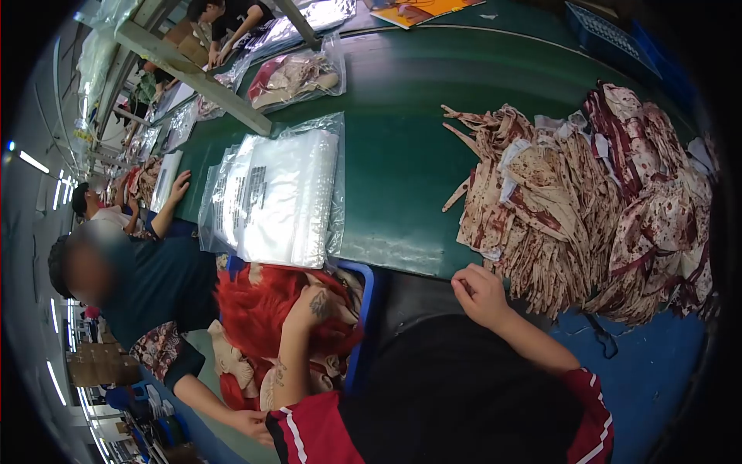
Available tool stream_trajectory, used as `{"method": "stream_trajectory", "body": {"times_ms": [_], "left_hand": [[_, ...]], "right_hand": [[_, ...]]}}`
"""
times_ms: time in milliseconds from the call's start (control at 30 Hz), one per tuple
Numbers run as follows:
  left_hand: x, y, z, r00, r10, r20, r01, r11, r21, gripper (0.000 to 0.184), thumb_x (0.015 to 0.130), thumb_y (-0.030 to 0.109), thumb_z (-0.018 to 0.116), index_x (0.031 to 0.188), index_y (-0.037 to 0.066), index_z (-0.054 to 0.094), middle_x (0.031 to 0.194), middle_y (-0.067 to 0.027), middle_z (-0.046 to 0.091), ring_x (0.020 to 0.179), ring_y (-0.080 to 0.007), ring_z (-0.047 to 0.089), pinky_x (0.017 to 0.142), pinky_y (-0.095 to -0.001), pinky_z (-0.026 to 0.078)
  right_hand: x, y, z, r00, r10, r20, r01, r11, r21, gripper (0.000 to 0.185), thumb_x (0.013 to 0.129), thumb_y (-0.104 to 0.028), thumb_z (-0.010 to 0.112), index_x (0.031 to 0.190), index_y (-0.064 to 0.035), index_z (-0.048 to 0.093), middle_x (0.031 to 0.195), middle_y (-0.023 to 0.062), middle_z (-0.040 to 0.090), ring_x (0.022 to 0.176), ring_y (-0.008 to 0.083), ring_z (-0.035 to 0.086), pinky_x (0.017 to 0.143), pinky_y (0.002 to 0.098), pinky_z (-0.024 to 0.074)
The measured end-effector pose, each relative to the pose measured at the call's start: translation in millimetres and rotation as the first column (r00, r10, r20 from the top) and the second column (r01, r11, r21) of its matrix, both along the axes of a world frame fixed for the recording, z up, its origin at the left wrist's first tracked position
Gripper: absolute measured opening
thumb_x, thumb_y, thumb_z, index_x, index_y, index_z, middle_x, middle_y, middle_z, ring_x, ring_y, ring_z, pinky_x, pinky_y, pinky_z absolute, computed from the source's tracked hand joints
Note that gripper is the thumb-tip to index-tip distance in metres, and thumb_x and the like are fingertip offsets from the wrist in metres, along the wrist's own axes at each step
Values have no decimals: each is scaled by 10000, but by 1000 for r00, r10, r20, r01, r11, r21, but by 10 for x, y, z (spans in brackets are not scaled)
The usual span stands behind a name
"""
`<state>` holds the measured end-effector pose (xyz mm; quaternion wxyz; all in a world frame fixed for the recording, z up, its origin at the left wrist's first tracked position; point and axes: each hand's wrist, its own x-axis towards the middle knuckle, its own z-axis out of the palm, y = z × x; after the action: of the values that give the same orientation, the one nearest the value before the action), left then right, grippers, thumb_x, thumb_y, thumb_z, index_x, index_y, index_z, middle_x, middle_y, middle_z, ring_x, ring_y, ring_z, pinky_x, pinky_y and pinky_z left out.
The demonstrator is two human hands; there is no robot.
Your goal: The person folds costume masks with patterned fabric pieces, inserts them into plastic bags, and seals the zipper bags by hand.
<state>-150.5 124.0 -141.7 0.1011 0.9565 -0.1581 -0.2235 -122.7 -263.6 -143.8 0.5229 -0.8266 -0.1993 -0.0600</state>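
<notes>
A person's left hand (pixel 315 304) reaches into red hair (pixel 259 298) inside the blue bin (pixel 366 292), its grip impossible to tell. Right of the bin, the right hand (pixel 481 295), empty fingers loosely curled, nears spattered cloth (pixel 553 189). Plastic bags (pixel 286 193) lie beyond the bin on the tabletop (pixel 394 174).

Wide gap between bags (pixel 282 197) and fabric (pixel 556 189)

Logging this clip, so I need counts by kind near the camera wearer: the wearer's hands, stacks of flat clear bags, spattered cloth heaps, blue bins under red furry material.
Wearer's hands, left hand and right hand: 2
Clear bag stack: 1
Spattered cloth heaps, touching: 2
Blue bin: 1
Total: 6
</notes>
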Motion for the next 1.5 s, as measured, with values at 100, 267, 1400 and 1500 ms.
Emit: {"method": "stream_trajectory", "body": {"times_ms": [100,267,1400,1500], "left_hand": [[-53,-2,-146,999,35,-16,-35,999,23,170,751,195,645,873,120,735,818,-112,711,797,-301,667,819,-422,476],[-63,-46,-82,994,-53,98,43,993,108,133,758,220,624,777,126,716,760,-100,693,771,-303,654,815,-427,464],[-2449,1955,476,-16,981,195,-982,-52,181,432,655,297,851,948,6,724,901,-179,730,841,-322,709,764,-402,569],[-2624,2406,61,-28,877,480,-1000,-23,-17,601,656,267,839,1166,19,639,1113,-186,693,1006,-352,664,883,-439,532]], "right_hand": [[-25,-12,-16,1000,0,-21,0,1000,13,36,858,-34,652,834,-24,628,711,67,536,535,172,535,501,302,415],[-15,-19,-36,1000,15,2,-15,1000,14,35,859,-44,652,835,-29,631,719,68,541,541,182,537,507,310,420],[-13,-34,0,995,102,22,-101,994,-39,49,836,-15,653,810,-20,613,702,81,531,526,212,546,489,329,422],[-20,-31,-4,995,97,29,-96,995,-34,53,836,-17,653,806,-20,610,700,80,530,527,211,545,489,329,419]]}}
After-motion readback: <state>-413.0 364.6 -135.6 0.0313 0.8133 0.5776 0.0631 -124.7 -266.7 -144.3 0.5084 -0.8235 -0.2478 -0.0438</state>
